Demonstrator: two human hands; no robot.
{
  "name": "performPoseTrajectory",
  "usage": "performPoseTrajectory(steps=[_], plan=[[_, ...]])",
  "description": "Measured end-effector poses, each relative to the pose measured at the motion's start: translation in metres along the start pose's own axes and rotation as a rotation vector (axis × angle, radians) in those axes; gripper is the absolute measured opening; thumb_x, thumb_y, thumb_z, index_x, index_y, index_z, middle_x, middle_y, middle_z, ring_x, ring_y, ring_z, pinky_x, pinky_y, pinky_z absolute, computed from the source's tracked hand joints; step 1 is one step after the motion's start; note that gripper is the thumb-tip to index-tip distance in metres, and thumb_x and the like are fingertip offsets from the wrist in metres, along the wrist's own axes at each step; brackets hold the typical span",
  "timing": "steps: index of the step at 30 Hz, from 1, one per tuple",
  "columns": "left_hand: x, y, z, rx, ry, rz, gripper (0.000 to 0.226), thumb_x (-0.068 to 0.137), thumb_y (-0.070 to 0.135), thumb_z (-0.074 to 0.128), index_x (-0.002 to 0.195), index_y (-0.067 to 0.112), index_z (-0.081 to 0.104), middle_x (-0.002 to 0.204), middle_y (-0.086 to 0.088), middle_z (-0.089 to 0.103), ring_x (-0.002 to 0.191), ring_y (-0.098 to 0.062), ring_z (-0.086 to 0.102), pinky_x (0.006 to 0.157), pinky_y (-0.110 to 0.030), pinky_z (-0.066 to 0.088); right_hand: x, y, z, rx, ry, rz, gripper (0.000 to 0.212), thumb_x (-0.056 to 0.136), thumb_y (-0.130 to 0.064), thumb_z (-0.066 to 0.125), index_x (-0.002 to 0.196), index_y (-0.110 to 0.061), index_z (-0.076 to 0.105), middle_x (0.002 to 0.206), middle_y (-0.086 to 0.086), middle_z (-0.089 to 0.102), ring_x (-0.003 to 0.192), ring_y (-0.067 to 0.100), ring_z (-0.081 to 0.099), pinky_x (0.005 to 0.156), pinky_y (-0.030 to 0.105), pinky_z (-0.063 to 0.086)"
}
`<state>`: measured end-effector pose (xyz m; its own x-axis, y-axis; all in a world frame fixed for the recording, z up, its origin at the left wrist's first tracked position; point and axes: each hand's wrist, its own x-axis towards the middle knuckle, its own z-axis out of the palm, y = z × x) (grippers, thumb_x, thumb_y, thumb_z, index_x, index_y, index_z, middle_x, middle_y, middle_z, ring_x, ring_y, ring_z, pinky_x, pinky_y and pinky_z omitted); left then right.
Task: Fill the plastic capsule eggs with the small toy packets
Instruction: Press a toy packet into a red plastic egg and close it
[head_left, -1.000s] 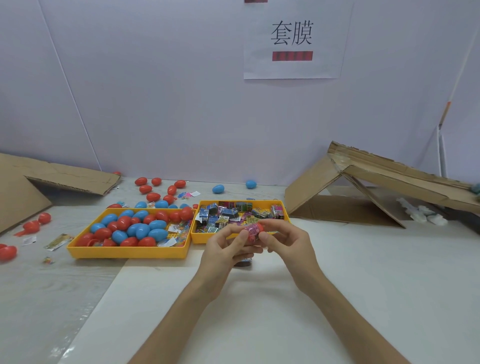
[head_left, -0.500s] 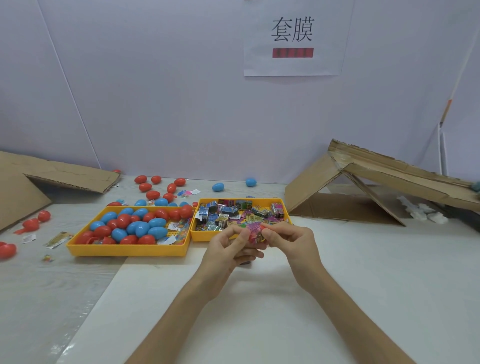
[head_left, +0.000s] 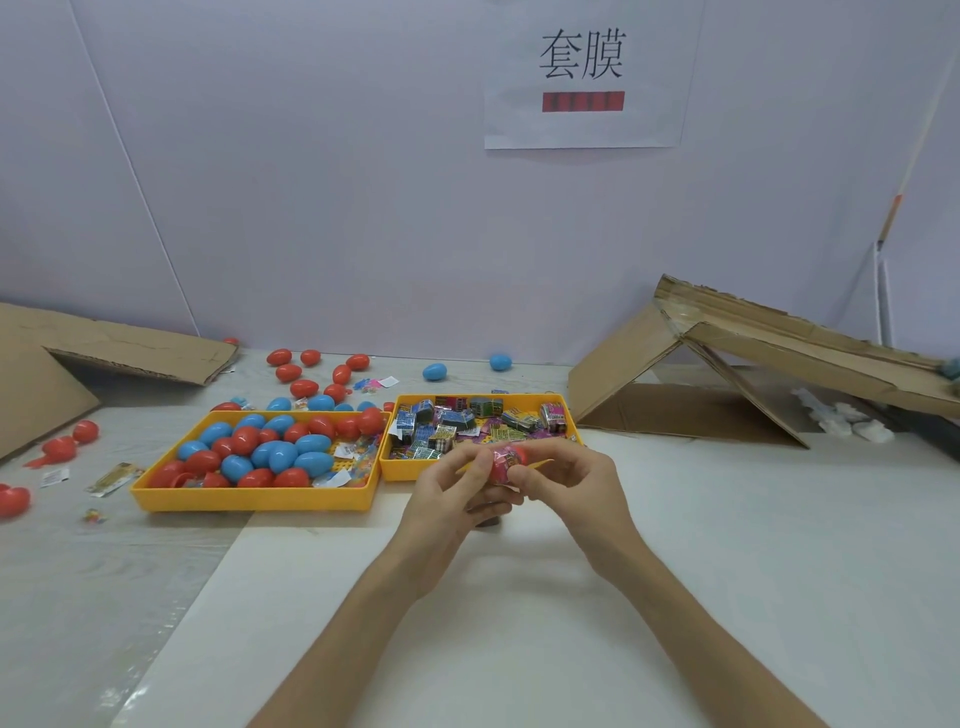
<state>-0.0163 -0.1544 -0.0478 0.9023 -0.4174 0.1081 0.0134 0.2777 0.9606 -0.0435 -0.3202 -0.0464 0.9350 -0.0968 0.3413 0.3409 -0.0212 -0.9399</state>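
A red capsule egg half (head_left: 506, 464) with a pink toy packet stuffed in it sits between both hands, just in front of the right yellow tray. My left hand (head_left: 451, 493) grips it from the left with curled fingers. My right hand (head_left: 569, 480) pinches it from the right. The right yellow tray (head_left: 410, 470) holds several small toy packets (head_left: 457, 423). The left yellow tray (head_left: 249, 498) holds several red and blue capsule eggs (head_left: 270, 449). A dark thing under my hands is mostly hidden.
Loose red eggs (head_left: 304, 387) and blue eggs (head_left: 434, 371) lie behind the trays, more red ones (head_left: 62, 447) at the far left. Folded cardboard stands at the right (head_left: 727, 364) and left (head_left: 104, 353). A white sheet (head_left: 727, 571) covers the table in front.
The hands stayed in front of the right tray and kept working the packet into the red egg half; the fingers shifted slightly round it.
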Motion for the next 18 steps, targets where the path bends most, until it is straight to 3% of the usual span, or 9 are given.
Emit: performPoseTrajectory(steps=[7,14,18], plan=[[-0.0022,0.0017,0.0019,-0.006,-0.028,-0.001,0.028,0.094,0.037,0.057,0.113,0.025,0.074,0.096,-0.013,0.074,0.090,-0.024,0.072,0.079,-0.030,0.058,0.0013,-0.0011,-0.0043,0.093,-0.014,0.032,0.022,0.068,-0.022,0.085,0.090,-0.020,0.082,0.085,0.008,0.077,0.077,0.015,0.072,0.070,0.023,0.055],[-0.0035,0.0040,0.0028,-0.015,-0.053,0.001,0.029,0.093,0.037,0.058,0.117,0.030,0.073,0.106,-0.010,0.074,0.095,-0.023,0.072,0.081,-0.028,0.057,0.0035,0.0006,-0.0054,0.138,-0.020,0.059,0.032,0.067,-0.025,0.086,0.098,-0.017,0.082,0.095,0.011,0.077,0.088,0.019,0.073,0.074,0.025,0.056],[-0.0028,0.0036,0.0023,-0.023,-0.029,0.009,0.029,0.094,0.038,0.057,0.115,0.030,0.074,0.106,-0.009,0.075,0.095,-0.023,0.073,0.079,-0.027,0.057,0.0036,0.0018,-0.0056,0.149,-0.019,0.078,0.033,0.072,-0.031,0.086,0.101,-0.015,0.081,0.091,0.011,0.076,0.082,0.019,0.069,0.074,0.030,0.055]])
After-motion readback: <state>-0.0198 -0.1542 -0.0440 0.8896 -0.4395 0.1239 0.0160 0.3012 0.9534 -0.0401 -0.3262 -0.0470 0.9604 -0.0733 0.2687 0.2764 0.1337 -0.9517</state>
